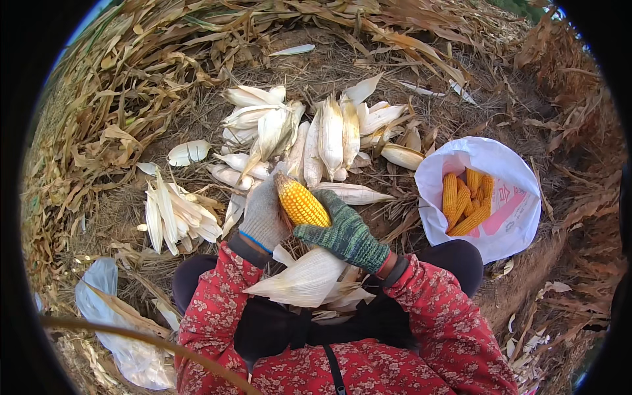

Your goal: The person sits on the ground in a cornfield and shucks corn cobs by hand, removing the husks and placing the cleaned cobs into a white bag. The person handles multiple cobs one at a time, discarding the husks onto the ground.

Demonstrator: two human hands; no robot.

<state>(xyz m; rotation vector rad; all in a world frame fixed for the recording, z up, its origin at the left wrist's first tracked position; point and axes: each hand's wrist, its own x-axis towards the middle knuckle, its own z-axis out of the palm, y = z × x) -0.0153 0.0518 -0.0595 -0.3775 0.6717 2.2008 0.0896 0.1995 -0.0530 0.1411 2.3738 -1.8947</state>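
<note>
Between my two gloved hands is a yellow ear of corn (303, 203), its kernels bare and brown silk at its tip. My left hand (266, 210), in a grey knit glove, grips the tip side. My right hand (345, 229), in a green striped glove, holds the lower end with the thumb across the kernels. Pale peeled husk leaves (303, 279) spread below the ear, over my lap. Just beyond my hands lies a pile of ears still in dry husks (331, 133). Part of the ear is hidden by the gloves.
At right stands an open white sack (518, 232) with several husked ears (469, 197) inside. A heap of stripped husks (180, 215) lies at left. A clear plastic bag (131, 340) rests at lower left. Dry corn stalks and leaves (123, 98) ring the ground.
</note>
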